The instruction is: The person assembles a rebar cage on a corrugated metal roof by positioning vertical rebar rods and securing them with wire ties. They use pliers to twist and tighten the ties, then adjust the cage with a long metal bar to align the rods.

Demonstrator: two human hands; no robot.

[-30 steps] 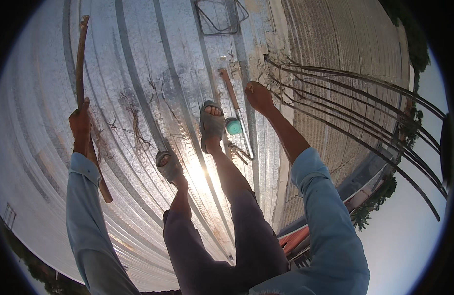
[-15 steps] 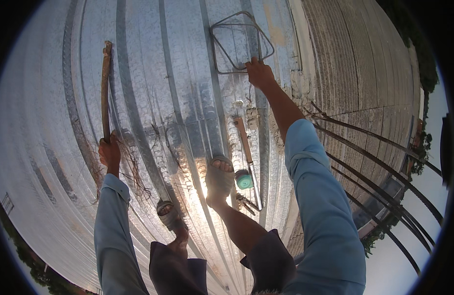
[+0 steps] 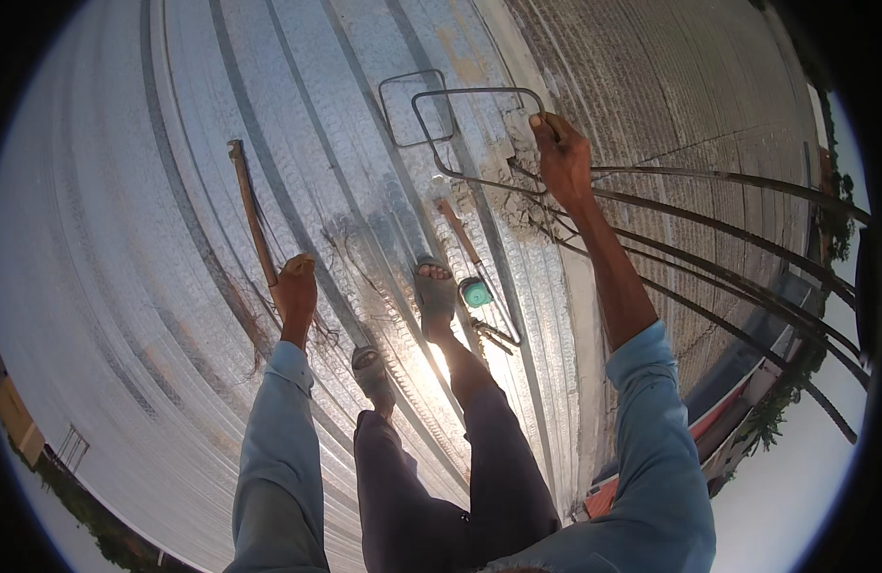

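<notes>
My right hand is closed on one side of a rectangular bent steel rebar stirrup, raised above the metal deck near the concrete edge. Below and left of it, a second rectangular outline shows on the deck; I cannot tell whether it is another stirrup or a shadow. In my left hand is the lower end of a wooden stick, which points away from me. By my right foot lie a long tool with a wooden handle, a round green-topped item and what looks like pliers.
I stand in sandals on ribbed, shiny metal decking. Several long rebars jut out to the right from a rough concrete strip. Thin tangled wires lie between my left hand and right foot. Strong glare falls by my feet.
My right hand has moved right and lifted the stirrup toward the rebars. In the picture, my left hand with the stick has shifted right and slightly down; the whole view has turned.
</notes>
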